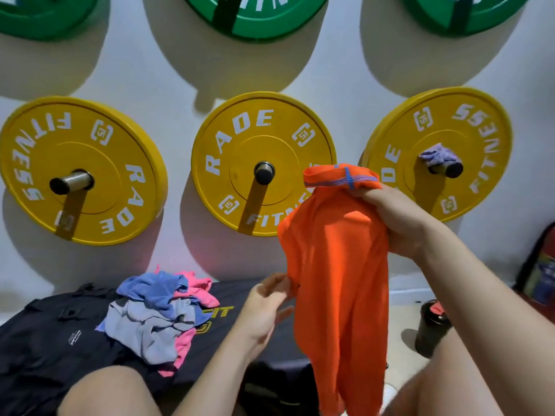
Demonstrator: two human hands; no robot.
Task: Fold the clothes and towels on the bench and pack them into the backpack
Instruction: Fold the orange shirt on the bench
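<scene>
Dangling by its collar from the clenched right hand (396, 217), the orange shirt (336, 265) may slip the light pinch of the left hand (264, 307).

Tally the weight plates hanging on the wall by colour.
Yellow plates: 3
Green plates, cut off by the top edge: 3
Total: 6
</scene>
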